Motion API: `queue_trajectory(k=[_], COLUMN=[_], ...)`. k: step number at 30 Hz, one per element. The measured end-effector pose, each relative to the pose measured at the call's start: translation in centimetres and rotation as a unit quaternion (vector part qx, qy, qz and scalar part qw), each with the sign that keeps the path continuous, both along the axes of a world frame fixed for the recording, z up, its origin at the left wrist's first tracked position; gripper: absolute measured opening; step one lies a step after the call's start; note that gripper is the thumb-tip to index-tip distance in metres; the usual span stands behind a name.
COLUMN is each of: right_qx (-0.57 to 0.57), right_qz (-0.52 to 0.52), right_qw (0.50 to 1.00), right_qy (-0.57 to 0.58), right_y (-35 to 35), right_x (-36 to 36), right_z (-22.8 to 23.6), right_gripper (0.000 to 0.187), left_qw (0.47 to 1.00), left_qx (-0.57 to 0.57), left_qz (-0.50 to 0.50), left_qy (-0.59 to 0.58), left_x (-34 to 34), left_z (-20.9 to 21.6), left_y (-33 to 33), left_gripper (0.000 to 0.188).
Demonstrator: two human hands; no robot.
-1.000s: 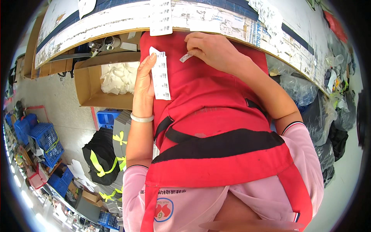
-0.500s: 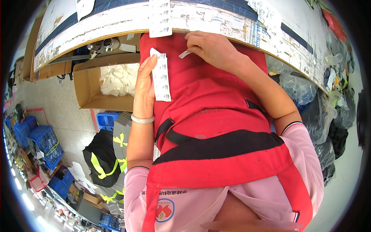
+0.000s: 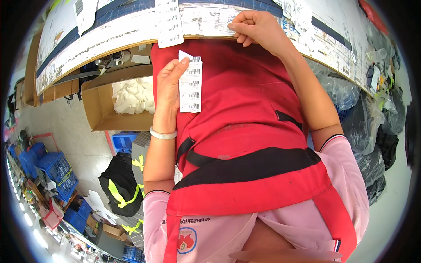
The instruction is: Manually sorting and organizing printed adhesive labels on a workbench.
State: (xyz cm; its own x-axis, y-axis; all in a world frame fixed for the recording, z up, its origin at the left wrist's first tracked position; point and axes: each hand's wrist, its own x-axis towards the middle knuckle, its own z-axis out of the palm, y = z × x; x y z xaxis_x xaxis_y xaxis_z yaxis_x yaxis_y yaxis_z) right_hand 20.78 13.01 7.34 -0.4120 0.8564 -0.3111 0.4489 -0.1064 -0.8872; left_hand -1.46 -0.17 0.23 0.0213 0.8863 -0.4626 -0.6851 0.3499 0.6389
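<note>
My left hand (image 3: 169, 83) pinches the top of a white strip of barcode labels (image 3: 190, 90) between thumb and fingers. The strip hangs flat in front of my red apron (image 3: 237, 96), its upper corner folded over. My right hand (image 3: 261, 33) is over the front edge of the worktable (image 3: 210, 28), with thumb and index finger pressed together. A small white label seems to sit at their tips, but its outline is hard to tell from the pale tabletop. Another barcode label strip (image 3: 169, 26) lies on the table and hangs past its front edge, between my hands.
Below the table at left stands a cardboard box (image 3: 98, 105) of crumpled white paper scraps (image 3: 131, 96). Black pieces with neon yellow ties (image 3: 120, 184) are stacked at lower left, near blue crates (image 3: 61, 168). Clear plastic bags (image 3: 366, 127) crowd the right side.
My right hand has moved up and right, from in front of the apron to over the table edge. My left hand has shifted slightly right with its strip, which now hangs straighter.
</note>
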Motion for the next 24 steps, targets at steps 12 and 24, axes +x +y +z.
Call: queue_trajectory(k=[12, 24], right_qx=[-0.064, -0.104], right_qz=[0.025, 0.035], right_qw=[0.998, 0.993], right_qy=[-0.018, -0.03], right_y=[1.6, 2.6], right_x=[-1.3, -1.3], right_z=[1.2, 0.4], right_gripper=[0.017, 0.016], left_qw=[1.0, 1.0], left_qx=[-0.013, -0.014], left_qz=[0.011, 0.004], left_qy=[0.003, 0.017], left_x=[-0.1, 0.0], left_z=[-0.5, -0.4], left_y=[0.0, 0.0], left_gripper=[0.01, 0.011])
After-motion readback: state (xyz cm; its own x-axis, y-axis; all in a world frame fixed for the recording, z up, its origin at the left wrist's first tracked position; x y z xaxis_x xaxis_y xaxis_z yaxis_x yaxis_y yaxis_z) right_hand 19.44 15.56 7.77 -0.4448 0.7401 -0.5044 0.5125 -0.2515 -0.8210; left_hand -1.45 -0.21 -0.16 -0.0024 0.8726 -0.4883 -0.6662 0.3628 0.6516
